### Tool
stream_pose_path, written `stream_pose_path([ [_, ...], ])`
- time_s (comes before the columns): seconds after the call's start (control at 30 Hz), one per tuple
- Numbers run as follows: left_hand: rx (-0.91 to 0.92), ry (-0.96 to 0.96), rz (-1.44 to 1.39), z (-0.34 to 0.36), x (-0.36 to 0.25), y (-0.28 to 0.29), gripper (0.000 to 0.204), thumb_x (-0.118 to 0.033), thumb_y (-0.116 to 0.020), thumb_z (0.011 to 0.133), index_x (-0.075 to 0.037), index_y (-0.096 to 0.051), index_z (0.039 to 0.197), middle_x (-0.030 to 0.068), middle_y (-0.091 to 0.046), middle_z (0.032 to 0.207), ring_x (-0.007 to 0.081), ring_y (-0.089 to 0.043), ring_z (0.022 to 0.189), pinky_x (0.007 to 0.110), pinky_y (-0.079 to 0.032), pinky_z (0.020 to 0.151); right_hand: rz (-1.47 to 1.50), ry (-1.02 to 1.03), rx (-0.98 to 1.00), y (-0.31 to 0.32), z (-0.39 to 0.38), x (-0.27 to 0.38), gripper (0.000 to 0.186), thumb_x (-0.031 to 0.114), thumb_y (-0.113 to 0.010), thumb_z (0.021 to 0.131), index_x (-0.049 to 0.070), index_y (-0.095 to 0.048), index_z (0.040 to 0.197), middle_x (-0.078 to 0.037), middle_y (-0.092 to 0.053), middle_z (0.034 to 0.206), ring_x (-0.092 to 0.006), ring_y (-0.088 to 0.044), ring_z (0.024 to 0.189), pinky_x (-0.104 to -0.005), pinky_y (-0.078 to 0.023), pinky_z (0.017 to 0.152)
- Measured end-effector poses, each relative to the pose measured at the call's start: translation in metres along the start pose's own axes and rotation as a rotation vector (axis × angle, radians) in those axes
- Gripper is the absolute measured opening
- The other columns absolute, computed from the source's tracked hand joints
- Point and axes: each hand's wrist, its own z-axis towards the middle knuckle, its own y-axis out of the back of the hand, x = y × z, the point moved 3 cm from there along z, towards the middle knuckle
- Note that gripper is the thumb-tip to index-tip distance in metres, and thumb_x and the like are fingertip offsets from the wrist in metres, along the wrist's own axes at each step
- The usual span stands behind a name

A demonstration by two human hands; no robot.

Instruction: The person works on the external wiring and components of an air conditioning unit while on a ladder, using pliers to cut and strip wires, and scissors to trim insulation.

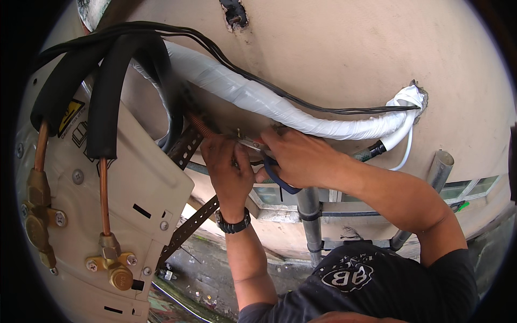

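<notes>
My left hand (226, 164), with a dark watch (233, 221) on the wrist, is closed, its fingers curled around something I cannot make out. A ribbed orange-brown tube (201, 127) runs down to the top of this hand. To its right, my right hand (293, 156) grips scissors by their dark blue handle (279, 176). Their metal blades (250, 142) point left, just above my left hand's fingers. A green braided hose (367, 155) with a black end joins a white pipe at the right and passes behind my right hand. Just above both hands hangs a thick white-wrapped pipe bundle (237, 89).
At left, a beige metal unit (142, 180) carries brass valves (110, 258) and copper pipes in black foam sleeves (107, 102). Black cables (323, 110) run to a wall hole at right. Below are a perforated metal bracket (188, 231), grey pipes (309, 215) and the ground far down.
</notes>
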Motion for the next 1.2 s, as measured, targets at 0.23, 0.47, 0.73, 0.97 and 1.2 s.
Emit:
stream_pose_path([
  [0.23, 0.018, 0.005, -0.116, -0.002, 0.002, 0.009, 0.012, -0.005, -0.057, 0.096, -0.001, -0.067, 0.091, 0.0151, -0.065, 0.106, 0.0386, -0.053, 0.118, 0.051, -0.043, 0.103, -0.019, 0.167, -0.163, -0.008, 0.007, -0.008, 0.066, 0.040, -0.088, 0.083, -0.004, -0.054, 0.118, -0.028, -0.065, 0.102, -0.0500, -0.069, 0.096, -0.0528, -0.056, 0.079],
  [0.47, -0.070, -0.009, 0.054, -0.014, -0.006, 0.001, 0.011, -0.002, -0.061, 0.091, 0.002, -0.067, 0.099, 0.0176, -0.065, 0.114, 0.0395, -0.055, 0.119, 0.052, -0.044, 0.103, -0.062, 0.033, 0.014, -0.007, 0.002, 0.004, 0.067, 0.049, -0.081, 0.089, -0.006, -0.060, 0.122, -0.032, -0.070, 0.098, -0.0460, -0.073, 0.100, -0.0522, -0.059, 0.080],
  [0.73, -0.005, -0.031, 0.148, -0.018, -0.011, 0.002, 0.017, -0.002, -0.066, 0.086, 0.005, -0.067, 0.101, 0.0194, -0.064, 0.117, 0.0405, -0.055, 0.122, 0.052, -0.048, 0.101, -0.088, -0.013, 0.314, 0.010, 0.012, 0.044, 0.068, 0.057, -0.062, 0.102, -0.005, -0.071, 0.076, -0.022, -0.070, 0.068, -0.0363, -0.074, 0.070, -0.0464, -0.058, 0.068],
  [0.97, 0.043, -0.078, 0.227, -0.006, -0.026, 0.011, 0.018, -0.004, -0.069, 0.084, 0.002, -0.065, 0.099, 0.0169, -0.064, 0.115, 0.0401, -0.055, 0.120, 0.052, -0.049, 0.100, -0.275, -0.048, 0.500, 0.014, 0.026, 0.048, 0.070, 0.054, -0.059, 0.106, -0.003, -0.067, 0.066, -0.018, -0.067, 0.061, -0.0325, -0.073, 0.063, -0.0455, -0.057, 0.063],
  [1.2, 0.012, -0.011, 0.078, -0.011, -0.007, 0.024, 0.013, -0.002, -0.063, 0.091, 0.001, -0.067, 0.103, 0.0166, -0.065, 0.113, 0.0399, -0.055, 0.117, 0.051, -0.046, 0.100, -0.070, 0.121, 0.113, -0.010, 0.008, 0.012, 0.066, 0.051, -0.074, 0.096, -0.009, -0.053, 0.115, -0.033, -0.070, 0.098, -0.0495, -0.071, 0.095, -0.0496, -0.057, 0.078],
])
